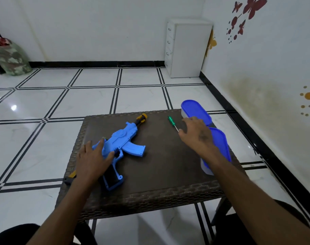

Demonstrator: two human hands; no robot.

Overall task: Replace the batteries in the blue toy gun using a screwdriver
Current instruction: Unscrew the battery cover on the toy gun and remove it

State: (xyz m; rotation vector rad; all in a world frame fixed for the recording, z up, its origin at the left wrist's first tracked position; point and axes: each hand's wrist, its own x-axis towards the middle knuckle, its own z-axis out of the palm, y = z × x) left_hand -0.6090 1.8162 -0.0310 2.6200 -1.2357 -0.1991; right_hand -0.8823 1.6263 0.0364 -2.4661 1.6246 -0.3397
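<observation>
A blue toy gun with a black-and-yellow muzzle lies diagonally on the dark woven table, muzzle pointing to the far side. My left hand rests flat on the gun's rear body, fingers spread and thumb curled over its top edge. A small screwdriver with a green handle lies near the table's far right. My right hand hovers just right of the screwdriver's metal tip, fingers apart, holding nothing. Whether a fingertip touches the tip I cannot tell.
Two clear containers with blue lids stand on the table's right side, one at the far corner, one partly behind my right forearm. A yellow-black object pokes out at the table's left edge. A white cabinet stands in the room's corner.
</observation>
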